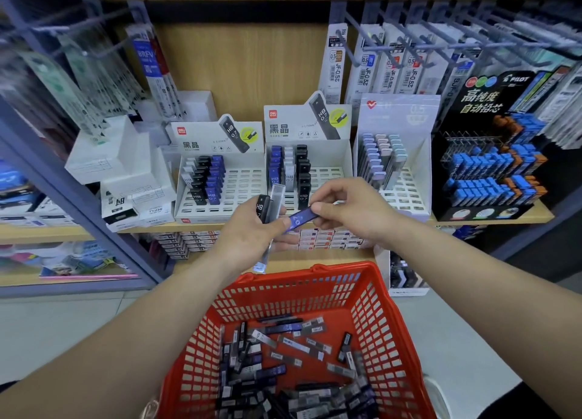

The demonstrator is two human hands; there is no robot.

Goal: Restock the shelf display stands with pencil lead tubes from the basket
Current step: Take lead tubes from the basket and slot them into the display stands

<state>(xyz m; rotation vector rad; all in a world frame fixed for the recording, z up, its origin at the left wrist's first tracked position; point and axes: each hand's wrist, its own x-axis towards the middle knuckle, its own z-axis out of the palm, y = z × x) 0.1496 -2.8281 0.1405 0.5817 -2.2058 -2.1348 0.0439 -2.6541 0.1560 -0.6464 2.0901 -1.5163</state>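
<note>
Gripping HB tubes (pixel 267 205) in left hand (pixel 252 231), right hand (pixel 349 207) pinching blue tube (pixel 301 218) — deli 黑晶 stands (pixel 245 182) behind

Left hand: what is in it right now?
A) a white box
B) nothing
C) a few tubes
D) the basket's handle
C: the left hand grips black and grey tubes, while the right hand pinches a blue tube.
</note>
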